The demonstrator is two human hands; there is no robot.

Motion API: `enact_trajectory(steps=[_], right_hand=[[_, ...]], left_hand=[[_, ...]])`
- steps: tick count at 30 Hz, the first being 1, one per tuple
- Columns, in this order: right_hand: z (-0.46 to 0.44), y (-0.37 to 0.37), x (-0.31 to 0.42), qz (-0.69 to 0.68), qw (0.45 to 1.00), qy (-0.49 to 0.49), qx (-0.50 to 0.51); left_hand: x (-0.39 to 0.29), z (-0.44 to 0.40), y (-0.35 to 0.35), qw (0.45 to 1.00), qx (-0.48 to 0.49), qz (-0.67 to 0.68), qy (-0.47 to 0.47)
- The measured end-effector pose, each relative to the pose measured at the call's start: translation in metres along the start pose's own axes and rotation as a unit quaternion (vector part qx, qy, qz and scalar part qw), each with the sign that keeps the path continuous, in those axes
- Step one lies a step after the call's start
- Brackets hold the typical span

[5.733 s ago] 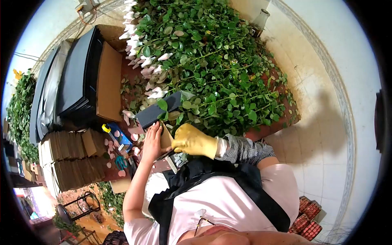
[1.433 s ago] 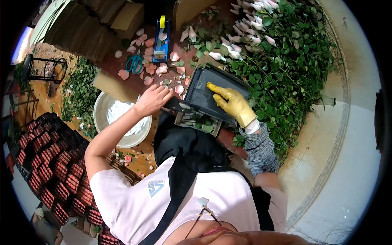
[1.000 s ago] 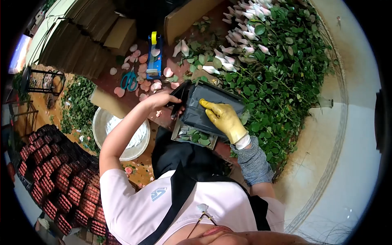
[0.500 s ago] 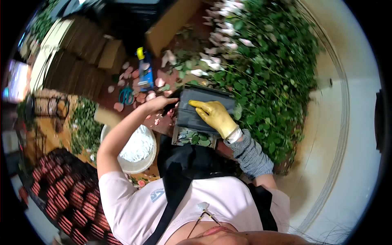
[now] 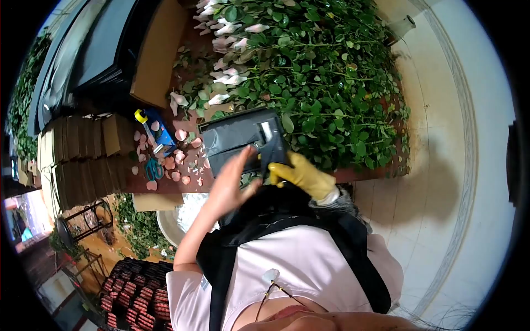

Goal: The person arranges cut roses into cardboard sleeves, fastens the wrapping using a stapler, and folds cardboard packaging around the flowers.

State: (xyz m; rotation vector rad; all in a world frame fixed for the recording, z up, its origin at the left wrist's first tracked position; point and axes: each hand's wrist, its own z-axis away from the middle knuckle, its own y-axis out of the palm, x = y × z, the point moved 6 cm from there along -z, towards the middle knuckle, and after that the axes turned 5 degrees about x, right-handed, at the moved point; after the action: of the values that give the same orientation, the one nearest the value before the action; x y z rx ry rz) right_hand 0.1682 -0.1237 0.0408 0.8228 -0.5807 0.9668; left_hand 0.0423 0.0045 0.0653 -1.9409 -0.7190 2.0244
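Observation:
My left hand [image 5: 229, 182], bare, is over the near left part of a black wrapping sheet [image 5: 229, 138], fingers stretched and thumb apart. My right hand [image 5: 301, 175] wears a yellow glove, its fingers curled around the sheet's right edge, which is folded upward. The black sheet lies in a shallow frame on the table, and a small white patch [image 5: 267, 131] shows near its upper right corner. Anything under the sheet is mostly hidden. Just beyond lie leafy flower stems [image 5: 331, 105] with pale pink sleeved flower heads [image 5: 226, 77].
To the left are a blue tape dispenser [image 5: 160, 135], teal scissors [image 5: 153, 169] and loose pink petals [image 5: 180, 134]. Stacked folded cardboard [image 5: 77, 143] stands further left. Below the table edge is a white tub [image 5: 168, 226] with white pieces inside.
My left hand has moved from the sheet's left edge to its near side, fingers spread. My gloved hand has gone from pressing on top to gripping the right edge. The view has shifted.

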Motion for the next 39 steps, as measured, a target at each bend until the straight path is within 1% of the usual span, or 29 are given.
enact_trajectory(steps=[1,2,3,4,6,7,9,10,12,13,14,16,17,18,20,21,22,24,25,26,27,28,30,32,34,35,36,38,39], right_hand=[[0.013,-0.014,0.003,0.082,0.994,-0.019,-0.074],[0.027,-0.026,0.007,0.164,0.975,-0.036,-0.148],[0.044,-0.039,0.013,0.299,0.923,-0.05,-0.239],[0.058,-0.041,0.023,0.383,0.878,-0.043,-0.283],[0.064,-0.06,0.008,0.548,0.779,0.052,-0.3],[0.065,-0.065,0.004,0.545,0.779,0.051,-0.305],[0.056,-0.065,-0.009,0.593,0.778,0.095,-0.185],[0.053,-0.06,0.003,0.609,0.766,0.072,-0.193],[0.03,-0.07,0.008,0.626,0.757,-0.024,-0.183],[0.016,-0.074,0.008,0.571,0.805,-0.017,-0.161],[-0.002,-0.085,-0.006,0.531,0.841,0.054,-0.091],[-0.012,-0.08,-0.023,0.414,0.908,0.028,0.058],[-0.02,-0.094,-0.03,0.54,0.832,0.125,0.022],[-0.022,-0.093,-0.02,0.541,0.832,0.12,0.022],[-0.01,-0.079,-0.008,0.537,0.817,0.196,0.081],[-0.004,-0.075,-0.002,0.496,0.85,0.164,0.073],[-0.001,-0.073,0.0,0.499,0.847,0.163,0.076],[0.002,-0.072,-0.001,0.383,0.908,0.164,0.054],[-0.004,-0.077,-0.012,0.353,0.926,0.129,0.034],[-0.003,-0.072,-0.014,0.361,0.93,0.059,0.027],[-0.003,-0.071,-0.019,0.488,0.868,0.088,-0.037],[-0.003,-0.07,-0.02,0.604,0.782,0.114,-0.1],[0.0,-0.068,-0.028,0.608,0.779,0.098,-0.117],[0.002,-0.073,-0.033,0.539,0.823,0.033,-0.177],[0.001,-0.083,-0.046,0.346,0.928,-0.04,-0.13],[0.009,-0.088,-0.044,0.261,0.96,-0.04,-0.089],[0.02,-0.092,-0.037,0.172,0.983,-0.037,-0.05],[0.043,-0.103,-0.029,0.149,0.987,-0.047,-0.042],[0.057,-0.104,-0.022,0.105,0.993,0.035,-0.048]], left_hand=[[0.009,-0.009,-0.01,0.988,-0.039,-0.147,-0.029],[0.006,-0.019,-0.025,0.975,-0.11,-0.189,0.037],[0.013,-0.03,-0.028,0.973,-0.103,-0.205,0.019],[0.018,-0.036,-0.03,0.97,-0.097,-0.223,0.002],[0.048,-0.039,-0.004,0.955,-0.031,-0.295,-0.02],[0.051,-0.039,-0.002,0.96,-0.065,-0.272,-0.028],[0.054,-0.041,0.0,0.96,-0.065,-0.271,-0.026],[0.054,-0.038,0.001,0.961,-0.064,-0.267,-0.031],[0.051,-0.038,0.0,0.963,-0.075,-0.258,-0.029],[0.051,-0.038,0.001,0.963,-0.074,-0.257,-0.027],[0.051,-0.038,0.0,0.963,-0.073,-0.258,-0.026],[0.051,-0.038,0.003,0.96,-0.083,-0.267,-0.024],[0.051,-0.037,0.003,0.96,-0.081,-0.268,-0.024],[0.051,-0.038,0.003,0.96,-0.083,-0.268,-0.023],[0.048,-0.036,0.002,0.96,-0.085,-0.267,-0.026],[0.048,-0.037,0.002,0.961,-0.085,-0.261,-0.024],[0.048,-0.038,0.001,0.963,-0.087,-0.254,-0.025],[0.048,-0.037,0.0,0.963,-0.091,-0.254,-0.027],[0.049,-0.037,0.0,0.962,-0.091,-0.256,-0.027],[0.049,-0.038,0.001,0.962,-0.09,-0.258,-0.025],[0.046,-0.038,0.001,0.961,-0.09,-0.261,-0.024],[0.048,-0.039,0.002,0.961,-0.092,-0.261,-0.025],[0.05,-0.037,0.002,0.96,-0.105,-0.258,-0.021],[0.052,-0.036,0.0,0.96,-0.118,-0.251,-0.025],[0.049,-0.031,-0.008,0.973,-0.132,-0.188,0.021],[0.047,-0.02,-0.015,0.983,-0.179,-0.027,-0.006],[0.04,-0.009,-0.024,0.973,-0.229,0.011,-0.007],[0.052,0.024,-0.033,0.948,-0.312,0.029,-0.056],[0.056,0.04,-0.035,0.938,-0.329,0.054,-0.09]])
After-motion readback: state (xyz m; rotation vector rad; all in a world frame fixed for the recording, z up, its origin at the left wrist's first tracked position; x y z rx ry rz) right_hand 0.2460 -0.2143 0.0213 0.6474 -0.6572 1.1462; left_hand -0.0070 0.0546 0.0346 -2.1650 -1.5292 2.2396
